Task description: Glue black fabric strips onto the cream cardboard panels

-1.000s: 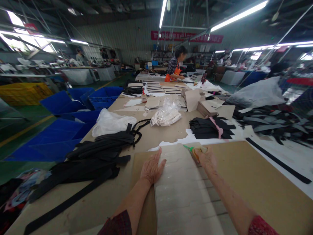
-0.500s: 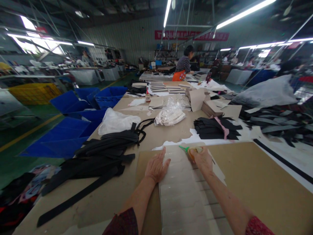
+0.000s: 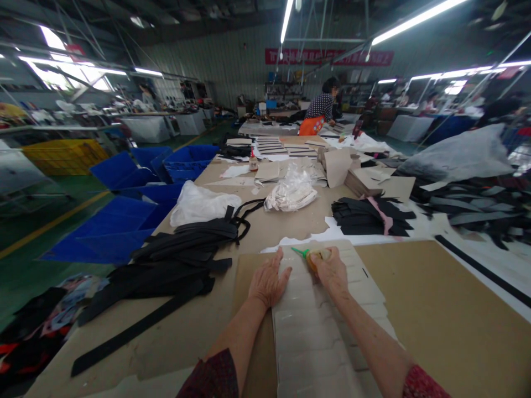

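My right hand [image 3: 332,272] is wrapped round a glue bottle [image 3: 314,260] with a green nozzle that points left, over the far end of a column of overlapping pale card pieces [image 3: 307,331]. Shiny streaks cross the pieces near their edges. My left hand [image 3: 267,281] lies flat at the left edge of that column, thumb apart from the fingers, holding nothing. Under the pieces is a brown board [image 3: 431,293]. Whether the nozzle tip touches the card I cannot tell.
Black strips [image 3: 178,260] lie on the left, beside a white plastic bag [image 3: 203,203]. Ahead are a clear bag of pale pieces [image 3: 290,193] and a tied black bundle [image 3: 371,215]. Blue bins [image 3: 112,224] stand left of the table. A person [image 3: 318,108] bends over the far end.
My right hand has moved the glue bottle left across the far end of the card column. My left hand stays in place on the card edge. The view has shifted slightly.
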`<state>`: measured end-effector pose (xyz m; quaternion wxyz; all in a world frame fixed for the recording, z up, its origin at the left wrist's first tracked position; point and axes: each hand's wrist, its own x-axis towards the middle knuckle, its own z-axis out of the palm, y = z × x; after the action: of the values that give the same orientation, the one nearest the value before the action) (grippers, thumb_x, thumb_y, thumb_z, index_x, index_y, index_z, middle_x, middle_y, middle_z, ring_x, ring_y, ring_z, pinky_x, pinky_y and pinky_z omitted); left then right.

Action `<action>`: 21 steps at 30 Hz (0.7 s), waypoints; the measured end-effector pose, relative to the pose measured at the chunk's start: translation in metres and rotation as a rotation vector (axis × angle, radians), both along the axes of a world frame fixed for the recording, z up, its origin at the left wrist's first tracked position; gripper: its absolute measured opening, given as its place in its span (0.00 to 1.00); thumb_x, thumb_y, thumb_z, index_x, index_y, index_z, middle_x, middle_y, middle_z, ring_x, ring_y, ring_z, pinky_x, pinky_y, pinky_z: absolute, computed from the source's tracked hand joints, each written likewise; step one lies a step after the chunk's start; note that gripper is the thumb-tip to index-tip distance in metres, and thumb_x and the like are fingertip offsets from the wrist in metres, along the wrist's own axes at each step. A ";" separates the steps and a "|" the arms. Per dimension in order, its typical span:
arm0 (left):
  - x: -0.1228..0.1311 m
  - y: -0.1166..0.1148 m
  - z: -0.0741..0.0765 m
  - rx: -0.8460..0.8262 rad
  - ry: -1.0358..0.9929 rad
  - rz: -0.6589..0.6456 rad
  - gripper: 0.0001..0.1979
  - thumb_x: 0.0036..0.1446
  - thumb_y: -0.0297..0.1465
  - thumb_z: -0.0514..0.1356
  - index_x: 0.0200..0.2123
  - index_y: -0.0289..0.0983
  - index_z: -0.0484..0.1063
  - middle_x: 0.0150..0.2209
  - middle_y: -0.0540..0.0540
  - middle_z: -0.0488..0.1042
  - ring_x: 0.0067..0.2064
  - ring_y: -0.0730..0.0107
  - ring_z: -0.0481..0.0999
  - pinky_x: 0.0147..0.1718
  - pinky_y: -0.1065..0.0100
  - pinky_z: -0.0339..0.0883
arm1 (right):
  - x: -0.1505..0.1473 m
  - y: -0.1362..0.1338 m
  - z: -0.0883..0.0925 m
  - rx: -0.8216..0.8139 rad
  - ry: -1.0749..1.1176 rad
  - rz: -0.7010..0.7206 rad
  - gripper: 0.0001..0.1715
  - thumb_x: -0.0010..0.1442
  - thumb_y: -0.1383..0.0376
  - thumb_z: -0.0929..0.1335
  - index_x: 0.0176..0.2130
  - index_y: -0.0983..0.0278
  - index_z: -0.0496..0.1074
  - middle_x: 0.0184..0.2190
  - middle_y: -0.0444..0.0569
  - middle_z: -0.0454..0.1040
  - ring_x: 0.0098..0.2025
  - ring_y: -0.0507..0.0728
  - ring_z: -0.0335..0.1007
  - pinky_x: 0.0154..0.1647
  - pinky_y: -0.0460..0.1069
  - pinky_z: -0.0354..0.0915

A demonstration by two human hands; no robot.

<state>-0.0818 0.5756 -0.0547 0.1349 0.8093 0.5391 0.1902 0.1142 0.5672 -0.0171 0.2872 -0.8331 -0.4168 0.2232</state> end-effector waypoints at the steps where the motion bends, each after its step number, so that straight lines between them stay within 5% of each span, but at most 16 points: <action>1: 0.000 0.000 0.000 -0.003 -0.012 0.005 0.31 0.68 0.44 0.46 0.70 0.37 0.46 0.65 0.40 0.64 0.64 0.57 0.65 0.63 0.54 0.55 | -0.002 0.000 0.001 -0.002 0.000 0.002 0.24 0.57 0.50 0.65 0.49 0.59 0.65 0.37 0.49 0.77 0.39 0.61 0.75 0.38 0.50 0.64; 21: 0.000 0.000 0.009 -0.061 -0.183 0.040 0.32 0.66 0.40 0.50 0.68 0.34 0.46 0.60 0.38 0.70 0.63 0.56 0.66 0.62 0.56 0.57 | -0.029 0.000 0.005 0.096 0.169 0.016 0.19 0.54 0.54 0.68 0.44 0.58 0.65 0.36 0.51 0.76 0.43 0.65 0.72 0.45 0.56 0.63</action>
<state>-0.0823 0.5753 -0.0456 0.2040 0.7731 0.5463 0.2494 0.0848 0.5672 -0.0117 0.3588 -0.7933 -0.4081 0.2747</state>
